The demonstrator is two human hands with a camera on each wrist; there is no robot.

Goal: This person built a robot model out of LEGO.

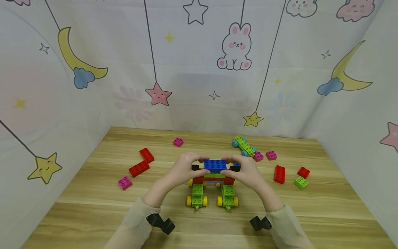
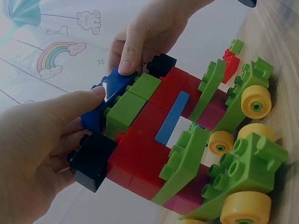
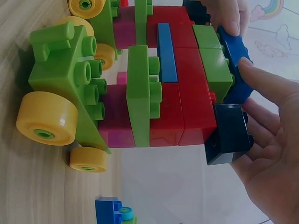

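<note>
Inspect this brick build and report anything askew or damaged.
The blue brick, pinched by the left hand and right hand, looks not fully seated: studs show between it and the green bricks beneath in both wrist views. I see no damage.

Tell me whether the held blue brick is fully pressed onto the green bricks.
Not fully: the right wrist view shows green studs exposed between the held blue brick and the green bricks.

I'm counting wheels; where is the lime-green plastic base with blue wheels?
In the head view, the base lies right of centre, toward the back of the wood-grain table, beside a square pink plastic brick.
</note>
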